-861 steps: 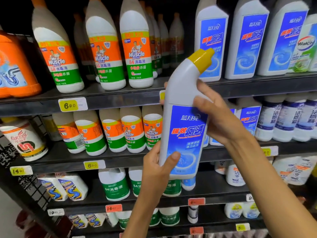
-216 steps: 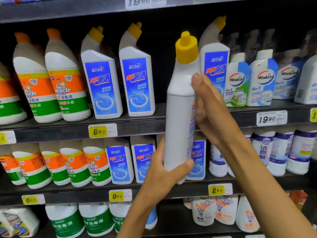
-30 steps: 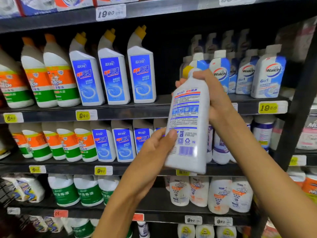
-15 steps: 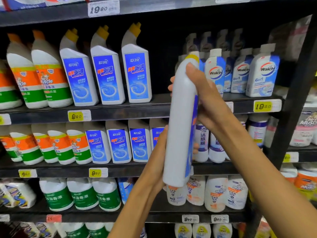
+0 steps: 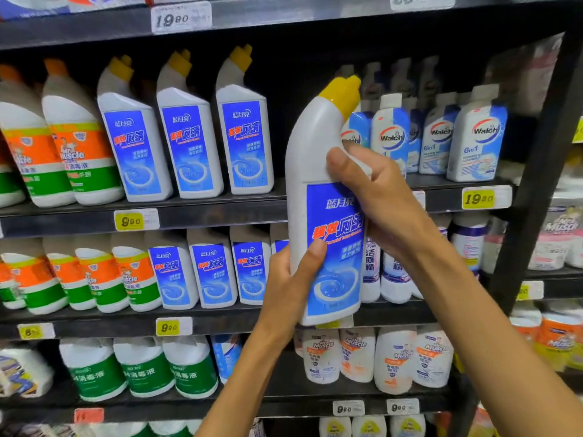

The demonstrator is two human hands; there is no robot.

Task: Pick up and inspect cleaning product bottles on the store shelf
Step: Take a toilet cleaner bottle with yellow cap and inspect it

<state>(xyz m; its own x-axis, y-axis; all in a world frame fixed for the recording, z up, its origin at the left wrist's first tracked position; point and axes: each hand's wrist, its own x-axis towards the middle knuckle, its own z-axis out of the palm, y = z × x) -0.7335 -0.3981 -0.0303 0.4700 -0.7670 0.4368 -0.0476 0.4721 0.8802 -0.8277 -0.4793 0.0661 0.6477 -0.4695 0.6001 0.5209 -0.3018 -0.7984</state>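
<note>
We hold the bottle upright before the shelf, left hand gripping low, right hand gripping high.

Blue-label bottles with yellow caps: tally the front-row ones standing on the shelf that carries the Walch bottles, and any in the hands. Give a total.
Standing bottles, front row of the shelf: 3
Held bottle, gripped by the left hand low and the right hand higher: 1
Total: 4
</note>
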